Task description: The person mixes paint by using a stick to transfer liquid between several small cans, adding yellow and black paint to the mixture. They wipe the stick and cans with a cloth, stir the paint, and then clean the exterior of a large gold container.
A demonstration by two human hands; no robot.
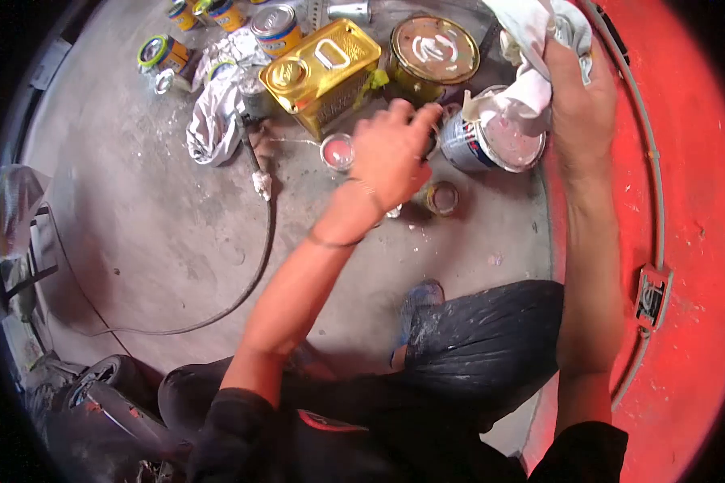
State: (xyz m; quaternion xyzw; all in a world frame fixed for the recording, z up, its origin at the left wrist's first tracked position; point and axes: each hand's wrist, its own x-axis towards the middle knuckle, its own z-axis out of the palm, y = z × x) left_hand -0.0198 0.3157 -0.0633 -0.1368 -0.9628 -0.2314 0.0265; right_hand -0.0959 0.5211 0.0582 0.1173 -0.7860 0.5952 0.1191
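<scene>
A white cloth [532, 84] hangs from my right hand [580, 101], whose fingers are wrapped round it beside the red surface. Part of the cloth lies over a white-rimmed paint can [491, 145]. My left hand [391, 149] is blurred, its fingers partly spread above the floor between that can and a small cup of pink paint [337, 152]. Whether it touches anything beneath it is hidden. Beyond it stand a gold rectangular tin [330, 68] and a large round can [434, 52] with a smeared lid. A small open tin [442, 198] stands below the left hand.
Several yellow and blue cans [163, 53] stand at the back left. A crumpled cloth [215, 121] and a hose [267, 233] lie on the grey floor. A red surface [685, 185] with a cable fills the right side. Dark equipment [105, 402] sits at the lower left.
</scene>
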